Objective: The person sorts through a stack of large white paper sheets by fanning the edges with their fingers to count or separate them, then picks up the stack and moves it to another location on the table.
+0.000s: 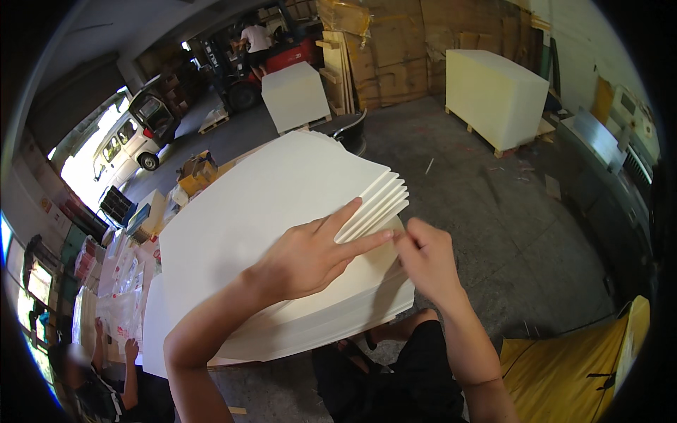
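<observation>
Centre: white sheets are lying fanned. Seven o'clock: the left hand is resting wide-fingered on them. Four o'clock: the right hand is posing narrow, curled; its hold cannot be told.

Right hand: fingertips curled from sight
Paper: partly hidden behind left arm
Co-worker, near left: head blurred, body cut off
Yellow sheet, near right: cut off
Person, far: hands too small to tell
</observation>
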A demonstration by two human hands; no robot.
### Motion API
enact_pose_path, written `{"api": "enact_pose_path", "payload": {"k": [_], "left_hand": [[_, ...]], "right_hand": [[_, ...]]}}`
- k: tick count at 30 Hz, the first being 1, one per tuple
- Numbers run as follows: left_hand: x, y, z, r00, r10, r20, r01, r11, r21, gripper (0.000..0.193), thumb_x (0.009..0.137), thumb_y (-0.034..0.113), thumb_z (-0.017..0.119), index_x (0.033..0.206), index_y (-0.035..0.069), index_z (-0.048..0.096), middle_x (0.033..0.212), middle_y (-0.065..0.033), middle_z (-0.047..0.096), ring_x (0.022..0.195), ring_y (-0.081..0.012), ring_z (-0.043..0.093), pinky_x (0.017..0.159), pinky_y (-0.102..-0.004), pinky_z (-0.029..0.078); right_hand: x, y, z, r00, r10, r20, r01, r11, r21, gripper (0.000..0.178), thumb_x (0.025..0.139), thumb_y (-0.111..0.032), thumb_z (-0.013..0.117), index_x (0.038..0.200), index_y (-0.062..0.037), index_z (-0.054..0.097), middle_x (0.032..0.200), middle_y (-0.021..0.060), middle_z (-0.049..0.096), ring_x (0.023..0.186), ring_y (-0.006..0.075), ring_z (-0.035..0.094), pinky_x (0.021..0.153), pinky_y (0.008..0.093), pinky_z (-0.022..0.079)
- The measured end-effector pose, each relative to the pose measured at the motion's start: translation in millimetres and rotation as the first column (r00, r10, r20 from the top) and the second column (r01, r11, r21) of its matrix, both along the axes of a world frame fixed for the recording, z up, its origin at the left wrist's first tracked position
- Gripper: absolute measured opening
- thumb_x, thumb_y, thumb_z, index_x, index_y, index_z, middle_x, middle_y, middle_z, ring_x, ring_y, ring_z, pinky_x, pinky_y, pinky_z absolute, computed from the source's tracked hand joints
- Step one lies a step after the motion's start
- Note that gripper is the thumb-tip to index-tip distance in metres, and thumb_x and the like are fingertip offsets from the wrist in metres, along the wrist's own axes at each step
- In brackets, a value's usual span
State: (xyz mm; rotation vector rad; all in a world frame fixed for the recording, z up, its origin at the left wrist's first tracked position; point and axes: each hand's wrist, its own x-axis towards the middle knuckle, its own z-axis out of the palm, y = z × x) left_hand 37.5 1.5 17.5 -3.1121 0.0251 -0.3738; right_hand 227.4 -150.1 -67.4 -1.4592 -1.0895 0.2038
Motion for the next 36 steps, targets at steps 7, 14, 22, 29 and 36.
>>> {"api": "enact_pose_path", "payload": {"k": [7,14,22,29,36], "left_hand": [[-6,7,4,0.997,0.069,-0.043,-0.074,0.988,-0.135,0.042,0.095,0.035,0.075,0.137,0.029,0.071,0.158,-0.0247,0.049,0.113,-0.0434,0.072,0.091,-0.0468,0.062],[-10,-9,12,0.994,0.102,-0.049,-0.108,0.981,-0.16,0.075,0.076,0.06,0.09,0.143,0.03,0.07,0.159,-0.0271,0.05,0.13,-0.046,0.064,0.102,-0.0482,0.057],[-10,-1,9,0.994,0.092,-0.055,-0.099,0.985,-0.144,0.073,0.08,0.058,0.088,0.146,0.035,0.067,0.156,-0.0275,0.053,0.131,-0.0463,0.063,0.104,-0.049,0.056],[-11,2,12,0.996,0.057,-0.062,-0.065,0.988,-0.142,0.059,0.09,0.032,0.079,0.148,0.034,0.067,0.157,-0.0261,0.053,0.127,-0.0448,0.066,0.101,-0.0482,0.058],[-2,-11,15,0.986,0.113,-0.126,-0.132,0.979,-0.157,0.059,0.09,0.016,0.065,0.147,0.032,0.066,0.163,-0.0257,0.046,0.12,-0.0423,0.07,0.094,-0.0493,0.061]], "right_hand": [[3,6,6,0.832,0.18,-0.525,-0.199,0.98,0.021,0.043,0.103,-0.025,0.073,0.07,-0.0129,0.049,0.063,-0.0039,0.052,0.055,0.0068,0.052,0.049,0.0241,0.038],[6,7,12,0.552,0.326,-0.768,-0.279,0.94,0.198,0.039,0.105,-0.027,0.069,0.072,-0.0121,0.056,0.065,0.001,0.062,0.057,0.0112,0.063,0.049,0.0256,0.041],[10,5,9,0.591,0.311,-0.744,-0.287,0.943,0.167,0.04,0.105,-0.029,0.071,0.072,-0.0115,0.056,0.066,0.0009,0.062,0.057,0.0102,0.062,0.048,0.0247,0.042],[9,-2,13,0.591,0.368,-0.718,-0.303,0.926,0.224,0.041,0.105,-0.032,0.071,0.073,-0.0112,0.056,0.066,0.0,0.061,0.057,0.0089,0.061,0.048,0.023,0.041],[3,11,-12,0.968,0.079,-0.237,-0.082,0.997,-0.003,0.04,0.103,-0.027,0.072,0.07,-0.0112,0.056,0.064,0.0003,0.061,0.057,0.0108,0.062,0.051,0.0269,0.043]]}}
